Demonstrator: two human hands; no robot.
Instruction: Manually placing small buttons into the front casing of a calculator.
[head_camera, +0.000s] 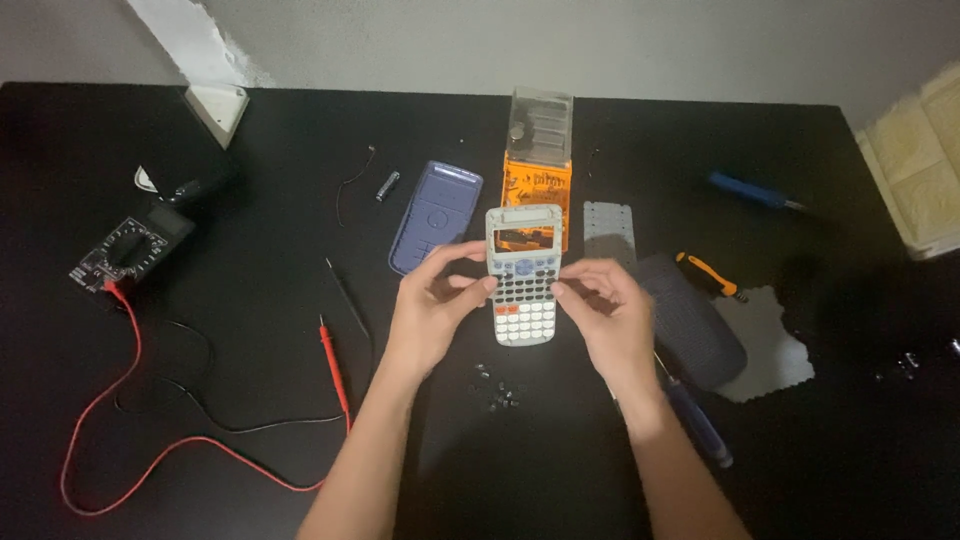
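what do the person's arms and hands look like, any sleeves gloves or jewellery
Both forearms are bare up to the bottom edge of the picture: no sleeves show. The left hand and right hand wear no gloves. No rings, watch or bracelets can be seen on the fingers or wrists, and no markings show.

multimeter (128, 246), red probe (334, 368), orange bit box (537, 185), loose screws (496, 385).

One calculator front (523, 290), one blue calculator cover (435, 216), one grey keypad mat (609, 232). One multimeter (132, 247) with two probes: one red (335, 372), one black (347, 296). Three screwdrivers: (752, 192), (708, 275), (698, 422). One battery (387, 185). One orange box (537, 186).
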